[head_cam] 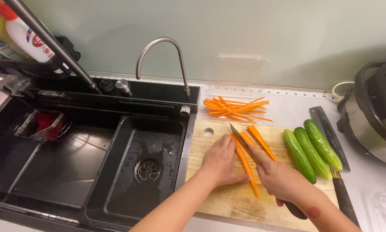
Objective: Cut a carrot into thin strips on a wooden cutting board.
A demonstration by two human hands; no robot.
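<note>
Three cucumbers [312, 149], two knives [244, 141]

Carrot slabs [246, 161] and carrot strips [236, 108]: bright orange. Three cucumbers [312, 148], right of the slabs: glossy green with paler streaks. Cutting board [227, 202]: pale tan wood with visible grain. Knife blade [241, 138]: grey steel. Sink [115, 189], left: matte black. Tap [160, 47]: brushed silver. Table [294, 109]: white. Far wall [244, 34]: pale grey-green. Bottle [27, 36], far left: white with red patches.
</note>
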